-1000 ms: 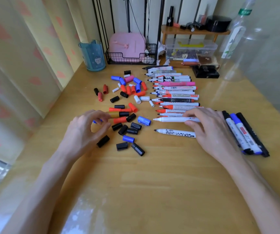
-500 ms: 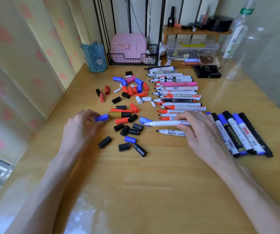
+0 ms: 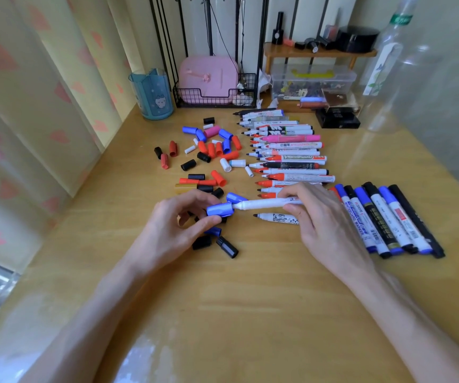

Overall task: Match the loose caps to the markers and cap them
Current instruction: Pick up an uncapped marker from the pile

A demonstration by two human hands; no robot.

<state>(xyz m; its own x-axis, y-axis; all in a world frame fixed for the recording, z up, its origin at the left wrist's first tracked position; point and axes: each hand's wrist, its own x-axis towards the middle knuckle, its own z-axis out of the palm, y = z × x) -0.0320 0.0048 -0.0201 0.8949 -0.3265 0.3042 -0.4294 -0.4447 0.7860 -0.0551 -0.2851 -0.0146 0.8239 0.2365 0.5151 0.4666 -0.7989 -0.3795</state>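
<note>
While near bare desk (image 3: 250,313), left fingers (image 3: 209,223) round blue cap (image 3: 220,210), right fingers (image 3: 301,191) round marker (image 3: 264,203)

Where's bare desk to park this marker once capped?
Near strip of the desk, this side of the left hand holding the blue cap and right hand holding the white marker. Also between the uncapped row and the bottle. Crowded: loose caps, capped markers.
</note>
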